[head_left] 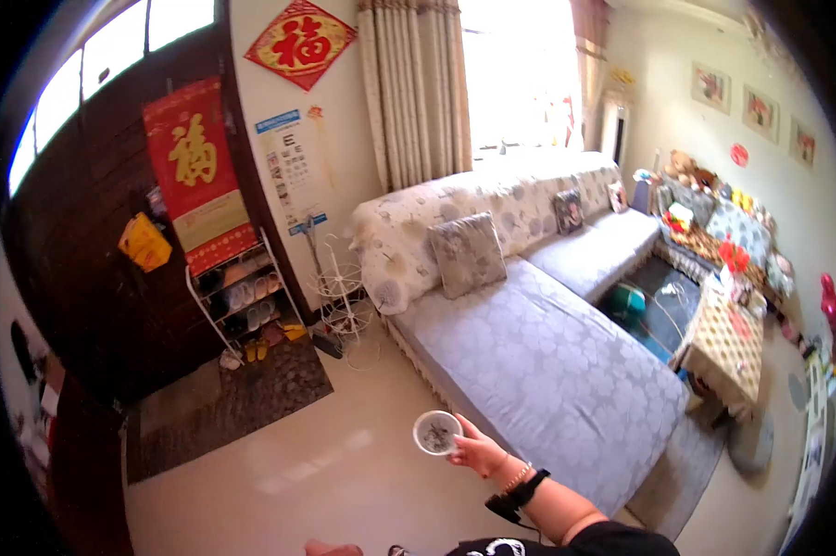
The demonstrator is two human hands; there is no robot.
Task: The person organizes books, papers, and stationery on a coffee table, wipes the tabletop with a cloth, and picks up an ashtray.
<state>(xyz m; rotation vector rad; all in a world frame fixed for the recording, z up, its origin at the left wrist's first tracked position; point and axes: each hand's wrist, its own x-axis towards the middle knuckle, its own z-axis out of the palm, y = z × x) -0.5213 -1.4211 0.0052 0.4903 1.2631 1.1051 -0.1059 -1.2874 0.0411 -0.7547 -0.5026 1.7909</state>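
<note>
My right hand (479, 448) grips a white round cup (437, 433) by its rim, thumb and fingers closed on its right side. Dark bits lie scattered inside the cup, too small to name. It is held above the tiled floor, beside the near corner of the grey sofa (538, 361). A bracelet and a black band circle my right wrist. Only a small part of my left hand (333, 549) shows at the bottom edge; its fingers are not clear.
A wire rack (344, 301) stands between the sofa and a shoe rack (244, 296). A dark mat (242, 403) lies before the brown door (84, 204). At right are a cloth-covered table (723, 338), a grey stool (751, 440) and a second sofa with stuffed toys.
</note>
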